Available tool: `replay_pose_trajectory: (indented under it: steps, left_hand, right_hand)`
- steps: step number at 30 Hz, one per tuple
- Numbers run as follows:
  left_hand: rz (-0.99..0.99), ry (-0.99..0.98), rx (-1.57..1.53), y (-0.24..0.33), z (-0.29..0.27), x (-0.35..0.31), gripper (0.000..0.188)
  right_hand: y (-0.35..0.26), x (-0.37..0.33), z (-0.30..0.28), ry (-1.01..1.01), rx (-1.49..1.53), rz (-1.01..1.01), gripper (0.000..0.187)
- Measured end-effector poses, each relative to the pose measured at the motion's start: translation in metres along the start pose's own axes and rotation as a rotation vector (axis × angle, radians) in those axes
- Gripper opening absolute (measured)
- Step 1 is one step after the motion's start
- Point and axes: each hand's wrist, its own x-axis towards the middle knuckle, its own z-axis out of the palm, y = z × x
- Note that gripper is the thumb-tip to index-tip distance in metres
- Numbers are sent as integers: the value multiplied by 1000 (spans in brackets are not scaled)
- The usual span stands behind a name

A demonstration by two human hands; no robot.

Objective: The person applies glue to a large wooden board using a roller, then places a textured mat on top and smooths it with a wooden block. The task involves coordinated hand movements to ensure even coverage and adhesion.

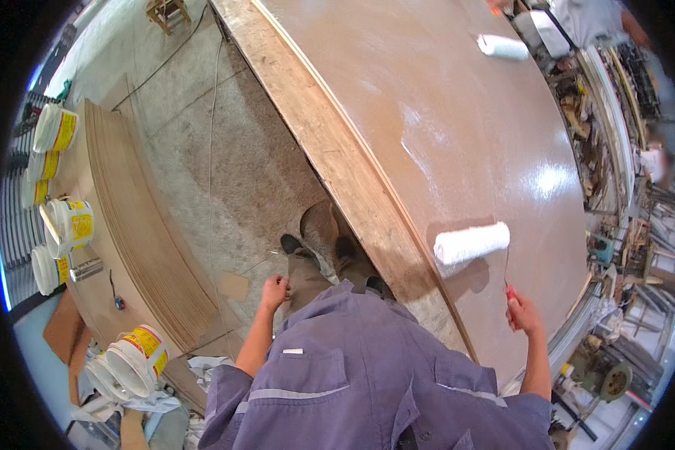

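Note:
My right hand (524, 312) is closed round the red handle (511, 294) of a paint roller. Its fluffy white sleeve (471, 243) lies over the wet, shiny brown board (465, 135), near the board's left border, with a shadow around it. My left hand (276, 291) hangs beside my leg, its fingers curled and nothing visible in them. At the far right of the board, another person's hand (496, 6) is partly in view near a second white roller (502, 46).
A wooden ledge (315, 142) runs along the board's left side. To the left stand a stack of thin brown sheets (139, 217) and several white buckets (71, 225) with yellow labels. Scrap wood and tools (615, 367) crowd the right. A small wooden stool (166, 13) stands far off.

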Motion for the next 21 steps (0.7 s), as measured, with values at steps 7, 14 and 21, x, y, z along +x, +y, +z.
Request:
replay_pose_trajectory:
  steps: [7, 14, 21]
  left_hand:
    - [-57, 57, -67, -17, -49, 9, 32]
    - [-144, 197, -134, -43, -110, -18, 31]
    - [-182, 149, -138, -54, -123, -1, 33]
  right_hand:
    - [-172, 109, -4, -1, -257, -221, 41]
    - [-515, 243, 123, 28, -173, -680, 48]
    - [-495, 233, 167, -27, -111, -689, 45]
